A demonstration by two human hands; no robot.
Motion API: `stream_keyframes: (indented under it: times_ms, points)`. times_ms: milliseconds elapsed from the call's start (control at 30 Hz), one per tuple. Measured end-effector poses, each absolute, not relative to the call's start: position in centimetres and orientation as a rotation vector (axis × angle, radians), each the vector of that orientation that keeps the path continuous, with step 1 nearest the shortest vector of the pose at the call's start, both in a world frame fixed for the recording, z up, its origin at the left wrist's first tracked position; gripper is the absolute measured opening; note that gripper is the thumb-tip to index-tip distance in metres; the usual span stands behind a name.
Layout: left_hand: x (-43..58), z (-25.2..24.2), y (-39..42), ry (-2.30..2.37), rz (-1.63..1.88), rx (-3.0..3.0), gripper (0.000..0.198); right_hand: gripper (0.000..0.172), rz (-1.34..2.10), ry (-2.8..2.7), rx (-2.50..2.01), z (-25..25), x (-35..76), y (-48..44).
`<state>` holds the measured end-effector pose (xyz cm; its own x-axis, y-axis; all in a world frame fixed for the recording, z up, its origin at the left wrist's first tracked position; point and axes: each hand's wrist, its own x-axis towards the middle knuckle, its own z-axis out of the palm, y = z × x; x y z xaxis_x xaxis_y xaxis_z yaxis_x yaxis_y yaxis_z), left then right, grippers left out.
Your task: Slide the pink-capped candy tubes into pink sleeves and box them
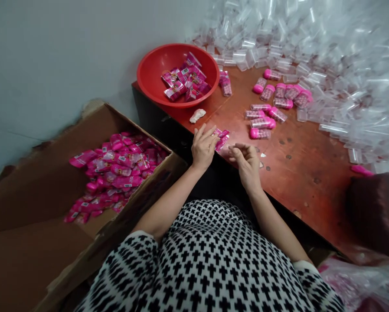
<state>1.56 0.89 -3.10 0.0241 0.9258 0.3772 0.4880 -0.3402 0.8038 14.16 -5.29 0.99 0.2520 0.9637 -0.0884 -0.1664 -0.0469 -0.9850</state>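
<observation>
My left hand [203, 148] is at the table's near edge, its fingers bent against a small shiny pink printed packet [223, 139]. Thumb and fingers seem to hold the packet's left side, though the contact is partly hidden. Just right of the packet, my right hand [247, 165] is raised with thumb and fingertips drawn together; whatever they pinch is too small to make out. A crumpled white lump [197, 115] lies beyond my left hand. Past my right hand lie several clear tubes of pink beads with pink caps [261, 122].
A red bowl [145, 80] holding pink packets stands at the table's far left corner. Many clear empty tubes [353, 82] are heaped across the back and right. A cardboard box [34, 208] with packed pink tubes is at left. A dark bucket [373, 212] stands at right.
</observation>
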Motion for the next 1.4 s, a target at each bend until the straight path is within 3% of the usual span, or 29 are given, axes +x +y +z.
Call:
stream_keyframes:
  times_ms: [133, 467, 633, 767, 900, 1067, 1200, 1400]
  points:
    - [1.9, -1.0, -1.4, 1.268, 1.300, 1.867, 0.022, 0.035, 1.192, -0.797, -1.137, 0.8, 14.4, -3.7]
    - [2.4, -0.3, -3.2, 1.263, 1.382, 1.720, 0.022, 0.041, 1.377, -0.757, -1.073, 0.6, 15.1, -3.9]
    - [2.1, -0.2, -2.7, 1.133, 1.129, 1.119, 0.042, 0.040, 1.380, -0.891, -1.088, 1.0, 16.4, -3.5]
    - [1.7, -0.1, -2.2, 0.967, 0.812, 0.829, 0.040, 0.040, 1.415, -1.168, -1.137, 1.2, 18.1, -3.1]
    - [1.9, 0.0, -2.2, 1.019, 0.833, 0.750, 0.036, 0.036, 1.059, -1.518, -1.540, 2.3, 19.4, -1.8]
    - [2.4, -0.3, -2.4, 1.057, 0.945, 0.602, 0.031, 0.059, 0.152, -1.549, -2.325, 4.9, 20.3, 2.9]
    - [2.3, -0.2, -2.4, 1.023, 0.987, 0.418, 0.030, 0.061, 0.073, -1.633, -2.619, 5.5, 20.8, 6.5]
    - [1.8, 0.0, -2.0, 0.951, 1.035, 0.140, 0.015, 0.042, 0.100, -1.977, -2.636, 6.1, 22.8, 6.6]
